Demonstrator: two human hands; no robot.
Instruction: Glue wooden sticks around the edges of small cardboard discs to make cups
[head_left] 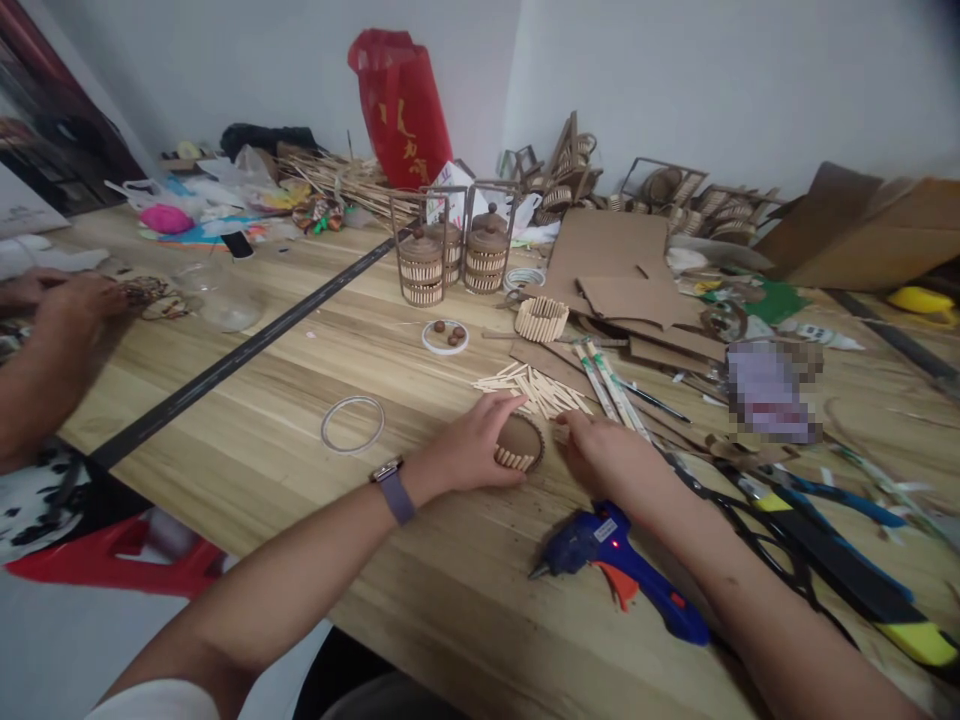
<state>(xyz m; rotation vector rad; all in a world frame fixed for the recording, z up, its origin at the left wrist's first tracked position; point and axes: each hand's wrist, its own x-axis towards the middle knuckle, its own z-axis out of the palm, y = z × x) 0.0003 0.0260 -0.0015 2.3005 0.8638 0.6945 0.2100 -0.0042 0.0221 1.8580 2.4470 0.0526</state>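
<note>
My left hand (474,445) grips the left side of a small round cardboard base (519,440), its thumb and fingers curved around the rim. Short wooden sticks stand upright along the near edge of this base. Just right of it is my right hand (600,450), fingers pinched together near a pile of loose sticks (536,390); whatever is between the fingertips is too small to make out. A blue glue gun (622,565) with a lit red light lies below my right hand. Behind the pile sits a finished ring of sticks (541,319).
Small tiered baskets (421,265), a white ring (352,424) and a lid with brown beads (445,337) are on the table. Cardboard sheets (615,260), a cutter (847,570) and pliers lie right. Another person's hands (67,300) work at the far left.
</note>
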